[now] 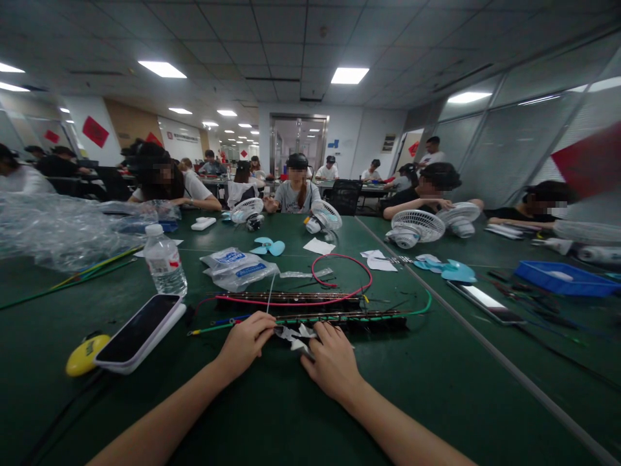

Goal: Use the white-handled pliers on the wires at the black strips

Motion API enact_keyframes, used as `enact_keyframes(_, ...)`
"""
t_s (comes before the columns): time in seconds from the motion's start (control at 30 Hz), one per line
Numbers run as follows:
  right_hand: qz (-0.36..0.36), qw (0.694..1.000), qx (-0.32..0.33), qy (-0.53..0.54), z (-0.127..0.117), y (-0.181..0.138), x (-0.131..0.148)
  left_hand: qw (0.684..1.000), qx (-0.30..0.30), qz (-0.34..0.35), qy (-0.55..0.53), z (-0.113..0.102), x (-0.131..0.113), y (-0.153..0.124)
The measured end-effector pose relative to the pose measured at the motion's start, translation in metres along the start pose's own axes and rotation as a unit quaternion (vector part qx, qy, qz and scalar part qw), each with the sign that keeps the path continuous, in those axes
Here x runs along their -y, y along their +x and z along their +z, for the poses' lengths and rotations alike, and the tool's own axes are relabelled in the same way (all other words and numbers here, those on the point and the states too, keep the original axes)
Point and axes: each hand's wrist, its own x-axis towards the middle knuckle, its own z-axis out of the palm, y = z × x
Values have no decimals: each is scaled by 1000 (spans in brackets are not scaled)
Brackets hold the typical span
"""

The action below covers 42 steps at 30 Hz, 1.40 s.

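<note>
My left hand and my right hand rest on the green table, both curled shut around a small crumpled white piece between them. Just beyond my fingers lie two long dark strips with wires: a green wire along the nearer strip and a red wire looping above the farther one. A thin white tie stands up from my left hand.
A phone in a white case and a yellow object lie at left, with a water bottle and clear plastic bags behind. Small white fans, blue fan blades, another phone and a blue tray sit farther off. Several people sit around.
</note>
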Motion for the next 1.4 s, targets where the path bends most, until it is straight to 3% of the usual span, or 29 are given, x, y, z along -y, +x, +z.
enact_keyframes(0.73,-1,1000,6,-4,1,1,-1,1000,4,3,13,0,-1,0)
enact_keyframes(1.4,16,993,113,3,-6,5,-1,999,0,18,40,-2,-5,0)
